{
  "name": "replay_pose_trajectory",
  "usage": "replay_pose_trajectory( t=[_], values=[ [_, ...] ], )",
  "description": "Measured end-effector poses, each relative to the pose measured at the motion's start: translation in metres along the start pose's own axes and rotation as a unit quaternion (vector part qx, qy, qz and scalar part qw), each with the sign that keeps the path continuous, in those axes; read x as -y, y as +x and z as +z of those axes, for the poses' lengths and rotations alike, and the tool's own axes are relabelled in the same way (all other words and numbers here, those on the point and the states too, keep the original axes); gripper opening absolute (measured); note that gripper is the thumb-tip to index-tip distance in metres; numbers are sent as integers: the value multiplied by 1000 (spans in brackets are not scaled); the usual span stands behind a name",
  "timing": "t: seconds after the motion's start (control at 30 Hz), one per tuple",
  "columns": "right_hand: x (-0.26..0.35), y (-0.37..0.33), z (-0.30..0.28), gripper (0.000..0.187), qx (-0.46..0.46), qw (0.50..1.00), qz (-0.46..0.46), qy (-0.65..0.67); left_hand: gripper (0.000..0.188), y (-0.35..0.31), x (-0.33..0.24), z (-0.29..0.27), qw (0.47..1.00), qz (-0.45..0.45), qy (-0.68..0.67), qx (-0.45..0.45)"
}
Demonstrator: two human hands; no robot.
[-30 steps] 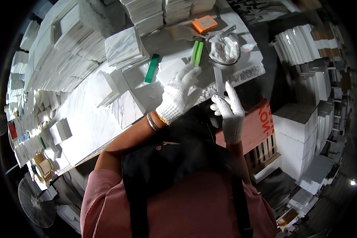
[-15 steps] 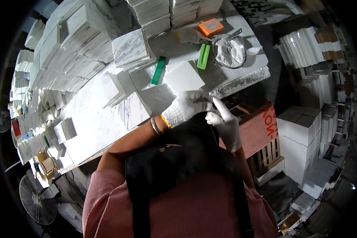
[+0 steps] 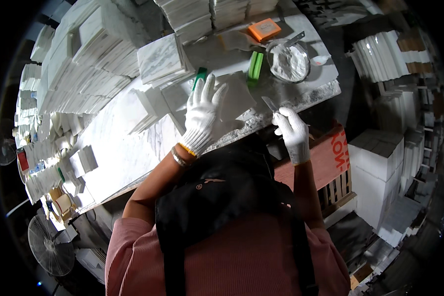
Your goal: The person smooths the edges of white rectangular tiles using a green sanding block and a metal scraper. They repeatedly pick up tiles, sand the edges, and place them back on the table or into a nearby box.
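Note:
My left hand (image 3: 202,114), in a white knit glove, is open with fingers spread, above the left edge of a white tile (image 3: 238,97) near the front of the stone worktop. Its fingertips reach toward a dark green bar (image 3: 201,74), partly hidden by the hand. Beyond the table's front edge, my gloved right hand (image 3: 293,132) is closed around a small flat metal scraper (image 3: 270,103), whose blade points up and left. Behind the tile stands a bright green block (image 3: 255,68). To its right is a bowl of white paste (image 3: 287,63) with a metal blade resting in it.
An orange box (image 3: 265,29) lies near the back. Marble tile stacks (image 3: 163,60) stand at the left and back. Below my right hand is a reddish board (image 3: 313,155) over a wooden crate. White boxes (image 3: 375,153) rise at the right; a fan (image 3: 49,245) stands lower left.
My hands, close together before, have separated. The left has moved up and left over the tile with fingers spreading; the right has moved right and up, and the scraper now shows in it.

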State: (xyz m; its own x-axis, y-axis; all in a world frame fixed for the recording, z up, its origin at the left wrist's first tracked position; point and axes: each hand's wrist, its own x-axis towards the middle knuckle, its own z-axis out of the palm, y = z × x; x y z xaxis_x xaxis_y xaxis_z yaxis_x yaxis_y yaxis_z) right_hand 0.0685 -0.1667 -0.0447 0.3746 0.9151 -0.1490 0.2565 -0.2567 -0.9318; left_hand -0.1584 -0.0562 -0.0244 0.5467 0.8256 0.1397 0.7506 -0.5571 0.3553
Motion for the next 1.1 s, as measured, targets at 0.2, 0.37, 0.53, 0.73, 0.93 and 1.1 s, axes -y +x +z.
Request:
replay_pose_trajectory(
  t=[0.2, 0.37, 0.53, 0.73, 0.93, 1.1],
  values=[
    [2, 20, 23, 28, 32, 999, 24, 4, 104, 6, 10, 22, 999, -24, -23, 16],
    [8, 33, 31, 30, 71, 994, -20, -86, 91, 2, 32, 15, 996, -23, -70, -53],
    [3, 41, 41, 33, 99, 980, -96, -140, 78, -8, 31, 14, 995, -48, -85, -35],
    [10, 41, 41, 29, 89, 960, -140, -224, 77, -10, 35, 17, 989, -38, -128, -59],
    [24, 40, 44, 28, 62, 920, -223, -317, 81, -11, 38, 19, 992, -26, -104, -60],
    [24, 35, 45, 29, 61, 916, -229, -322, 73, -11, 40, 22, 989, -38, -133, -58]
  ],
)
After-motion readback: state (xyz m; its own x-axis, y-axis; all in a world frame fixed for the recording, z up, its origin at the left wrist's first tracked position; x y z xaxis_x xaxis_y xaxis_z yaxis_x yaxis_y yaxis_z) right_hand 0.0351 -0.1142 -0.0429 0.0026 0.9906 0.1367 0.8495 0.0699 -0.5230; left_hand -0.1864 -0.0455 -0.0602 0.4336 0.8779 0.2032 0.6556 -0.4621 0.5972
